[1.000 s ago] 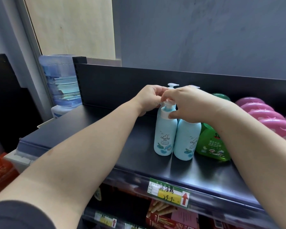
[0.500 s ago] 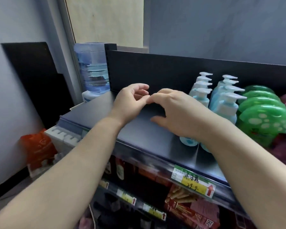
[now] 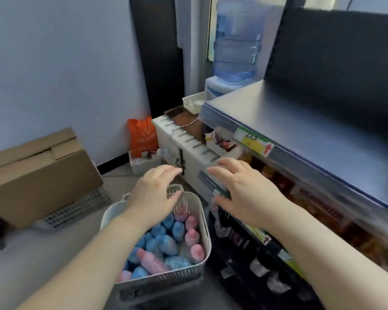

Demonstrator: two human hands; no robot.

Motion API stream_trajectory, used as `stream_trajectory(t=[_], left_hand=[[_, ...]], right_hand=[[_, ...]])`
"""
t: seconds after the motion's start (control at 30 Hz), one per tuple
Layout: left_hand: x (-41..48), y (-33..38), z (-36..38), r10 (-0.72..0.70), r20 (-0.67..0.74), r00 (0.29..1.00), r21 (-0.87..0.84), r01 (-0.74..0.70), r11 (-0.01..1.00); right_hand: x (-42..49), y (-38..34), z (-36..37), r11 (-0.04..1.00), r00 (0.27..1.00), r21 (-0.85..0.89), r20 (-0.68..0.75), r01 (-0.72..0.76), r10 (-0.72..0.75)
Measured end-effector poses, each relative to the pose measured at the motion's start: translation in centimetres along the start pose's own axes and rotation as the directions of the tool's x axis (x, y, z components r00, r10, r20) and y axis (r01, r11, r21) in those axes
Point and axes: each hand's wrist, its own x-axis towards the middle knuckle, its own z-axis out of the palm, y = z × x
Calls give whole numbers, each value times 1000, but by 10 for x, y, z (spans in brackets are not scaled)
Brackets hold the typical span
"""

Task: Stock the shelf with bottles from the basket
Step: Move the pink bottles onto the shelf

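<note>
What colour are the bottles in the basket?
The bottles in the white basket are blue and pink, seen in the head view.

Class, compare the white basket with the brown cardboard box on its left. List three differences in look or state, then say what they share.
The basket is white plastic with slotted walls; the cardboard box is brown with solid sides. The basket is open on top; the box's flaps are folded shut. The basket shows blue and pink bottles; the box hides its contents. Shared: both sit low, left of the shelf.
</note>
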Motion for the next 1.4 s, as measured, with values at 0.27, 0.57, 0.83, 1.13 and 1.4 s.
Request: stream_trajectory(t=[0.27,0.57,0.83,1.13,1.4], left_hand=[[-75,-125,25,-222,339,914,142,184,973],[-113,-209,74,-242,662,709,242,104,965],[-120,-236,113,-197,813,548,250,-23,968],[-104,-227,135,-263,913,310,313,-121,942],[-106,-225,161,-402,906,133,404,13,915]], right_hand=[[56,-71,120,997,974,59,223,-58,43],[82,-98,227,983,833,-7,529,-185,161],[92,-120,291,973,721,53,681,-223,128],[121,-137,359,942,630,131,770,-310,101],[118,-136,391,922,616,132,776,-364,133]])
